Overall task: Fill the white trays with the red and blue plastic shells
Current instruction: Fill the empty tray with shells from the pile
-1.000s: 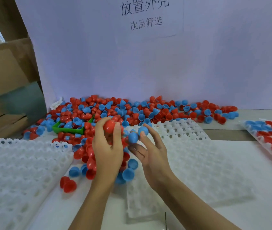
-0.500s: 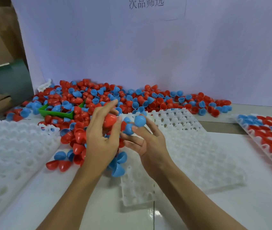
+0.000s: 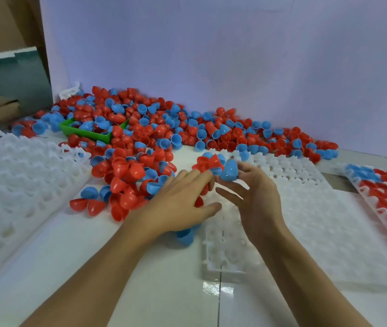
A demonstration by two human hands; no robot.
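left hand [image 3: 178, 206]: fingers spread flat over red shells [image 3: 126, 171] | right hand [image 3: 256, 199]: pinching blue shell [image 3: 229, 171]

Single view, from my head, wide-angle. It looks forward and down over my forearms onto the white table [image 3: 140, 291], close in. My hands sit mid-frame. The lilac backdrop [image 3: 235, 55] closes the far side. No second view to overlap.
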